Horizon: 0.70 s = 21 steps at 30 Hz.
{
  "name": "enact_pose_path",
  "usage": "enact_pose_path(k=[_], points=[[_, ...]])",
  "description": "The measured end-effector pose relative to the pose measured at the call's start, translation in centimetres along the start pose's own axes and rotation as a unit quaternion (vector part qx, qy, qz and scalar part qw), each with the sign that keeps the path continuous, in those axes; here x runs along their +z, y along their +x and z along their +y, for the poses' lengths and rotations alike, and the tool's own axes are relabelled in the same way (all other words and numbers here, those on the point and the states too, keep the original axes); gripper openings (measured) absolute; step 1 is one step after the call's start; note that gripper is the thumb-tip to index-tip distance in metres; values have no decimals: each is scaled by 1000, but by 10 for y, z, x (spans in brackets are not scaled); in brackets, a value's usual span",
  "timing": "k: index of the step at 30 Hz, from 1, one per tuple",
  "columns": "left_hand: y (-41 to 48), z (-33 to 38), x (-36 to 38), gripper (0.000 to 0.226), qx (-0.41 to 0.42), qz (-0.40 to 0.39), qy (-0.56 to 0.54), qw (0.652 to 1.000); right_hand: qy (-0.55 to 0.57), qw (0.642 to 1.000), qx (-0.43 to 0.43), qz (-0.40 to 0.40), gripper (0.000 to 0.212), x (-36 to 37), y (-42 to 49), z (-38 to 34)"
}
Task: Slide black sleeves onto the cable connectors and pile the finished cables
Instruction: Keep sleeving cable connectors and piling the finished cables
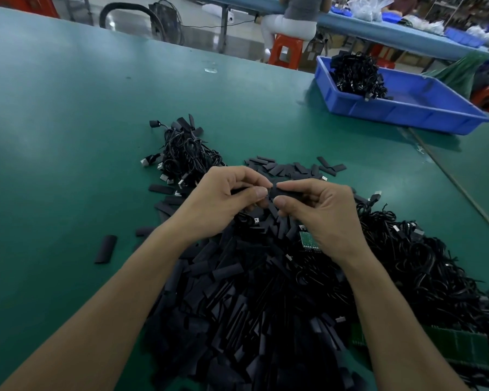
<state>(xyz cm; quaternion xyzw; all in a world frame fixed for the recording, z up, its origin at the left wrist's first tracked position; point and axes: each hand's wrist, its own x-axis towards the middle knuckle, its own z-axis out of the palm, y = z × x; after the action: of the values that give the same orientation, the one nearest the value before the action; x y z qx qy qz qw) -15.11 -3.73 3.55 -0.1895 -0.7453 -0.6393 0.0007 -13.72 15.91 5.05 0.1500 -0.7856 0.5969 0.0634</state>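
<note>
Left hand (220,204) and right hand (319,213) pinch a black sleeve (287,191) above the sleeve heap (237,292).

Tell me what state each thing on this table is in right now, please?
left hand, pinching a dark cable end.
right hand, pinching the black sleeve.
black sleeve, held up, meeting the cable end.
sleeve pile, loose heap beneath the hands.
far cable pile, heaped, metal plugs showing.
cable tangle, heaped at the right.
blue bin, partly filled with cables.
lone sleeve, lying apart at the left.
</note>
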Motion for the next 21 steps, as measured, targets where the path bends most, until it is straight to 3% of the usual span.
enact_pose_path(k=[4, 8, 12, 21], points=[[-1, -2, -2, 12, -15, 25, 19, 999, 5, 999, -17, 29, 21, 3, 0, 2], [-1, -5, -3, 24, -40, 67, 98, 992, -2, 998, -28, 56, 18, 4, -3, 5], [-2, -3, -1, 35, -42, 43, 97, 993, -14, 996, -37, 75, 18, 4, -4, 7], [-3, 3, -1, 28, -35, 20, 120, 992, -10, 997, -50, 51, 21, 2, -6, 7]])
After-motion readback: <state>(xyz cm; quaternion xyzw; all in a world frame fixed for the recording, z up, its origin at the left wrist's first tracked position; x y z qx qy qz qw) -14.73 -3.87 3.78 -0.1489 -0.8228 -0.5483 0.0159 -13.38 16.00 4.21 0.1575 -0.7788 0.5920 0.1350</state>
